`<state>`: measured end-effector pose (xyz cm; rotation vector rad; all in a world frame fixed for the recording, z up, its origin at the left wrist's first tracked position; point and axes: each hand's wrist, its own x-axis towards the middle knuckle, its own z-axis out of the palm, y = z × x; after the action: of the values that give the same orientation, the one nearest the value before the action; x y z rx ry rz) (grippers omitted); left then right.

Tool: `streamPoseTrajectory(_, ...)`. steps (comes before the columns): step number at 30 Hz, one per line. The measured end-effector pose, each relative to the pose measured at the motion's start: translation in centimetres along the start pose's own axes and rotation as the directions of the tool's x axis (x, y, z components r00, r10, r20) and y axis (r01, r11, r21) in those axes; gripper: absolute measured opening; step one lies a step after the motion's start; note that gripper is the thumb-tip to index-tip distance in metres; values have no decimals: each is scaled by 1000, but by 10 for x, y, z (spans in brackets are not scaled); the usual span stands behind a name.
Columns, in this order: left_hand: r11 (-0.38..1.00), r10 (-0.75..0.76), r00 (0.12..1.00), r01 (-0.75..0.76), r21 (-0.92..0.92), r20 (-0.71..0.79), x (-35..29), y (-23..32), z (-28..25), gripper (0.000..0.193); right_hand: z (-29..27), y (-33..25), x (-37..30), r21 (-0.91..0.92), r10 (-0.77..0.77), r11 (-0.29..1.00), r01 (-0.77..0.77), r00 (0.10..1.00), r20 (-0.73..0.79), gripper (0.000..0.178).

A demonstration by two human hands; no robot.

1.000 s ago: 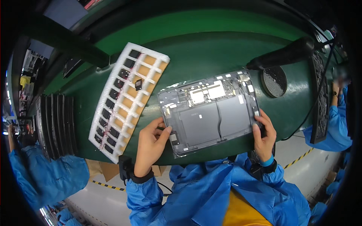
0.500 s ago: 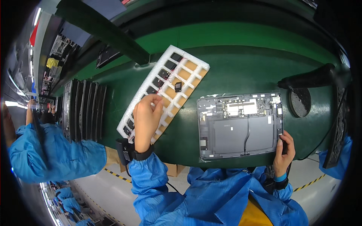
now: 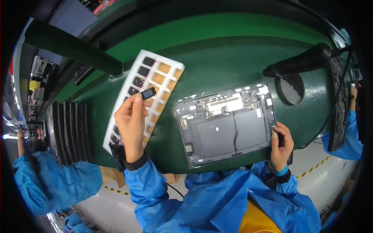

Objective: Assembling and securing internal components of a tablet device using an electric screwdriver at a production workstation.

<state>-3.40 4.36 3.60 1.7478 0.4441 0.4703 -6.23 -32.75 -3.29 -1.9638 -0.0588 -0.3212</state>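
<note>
My left hand (image 3: 132, 120) pinches a small black rectangular module (image 3: 148, 93) between thumb and fingers. The module is held up over a white foam tray (image 3: 136, 69). Black parts with thin red wires sit along the tray's left side, and tan-bottomed slots run along its right. An open laptop base (image 3: 210, 134) lies flat on the green bench, its circuit board at the far side and a dark cable down its middle. With thumb above the rim, my right hand (image 3: 283, 149) grips its right edge; the fingertips are partly hidden.
A black electric screwdriver (image 3: 299, 62) points left above a round textured dish (image 3: 291, 89) at the far right. Dark panels (image 3: 70, 132) stand in a row on the left, near a co-worker's blue sleeve (image 3: 66, 186). A green post (image 3: 74, 46) rises behind the tray.
The black module, earlier over the tray's slots beyond my left hand, is now up between my thumb and fingers. The whole view has shifted; my right hand keeps its place on the laptop base.
</note>
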Motion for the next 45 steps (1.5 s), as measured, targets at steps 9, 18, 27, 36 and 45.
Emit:
streamPoseTrajectory(9, 999, 49, 974, -43, -33, 223, -44, 14, 17, 16, 16, -81, 42, 29, -125, 992, 122, 953, 275, 10)
streamPoseTrajectory(18, 494, 689, 566, -824, 277, 452, -55, -4, 23, 32, 127, -107, 58, 254, 181, 736, -628, 543, 820, 28)
streamPoseTrajectory(27, 909, 95, 975, -166, 383, 199, -63, -35, 28, 29, 150, -100, 55, 205, -69, 977, -55, 832, 551, 17)
streamPoseTrajectory(36, 965, -169, 935, 93, 244, 312, -72, -45, 5, 28, 163, -105, 64, 90, -255, 962, 259, 727, 637, 12)
streamPoseTrajectory(45, 989, -135, 952, 111, 102, 275, -79, -45, 4, 19, 169, -105, 62, -5, -260, 939, 343, 721, 642, 11)
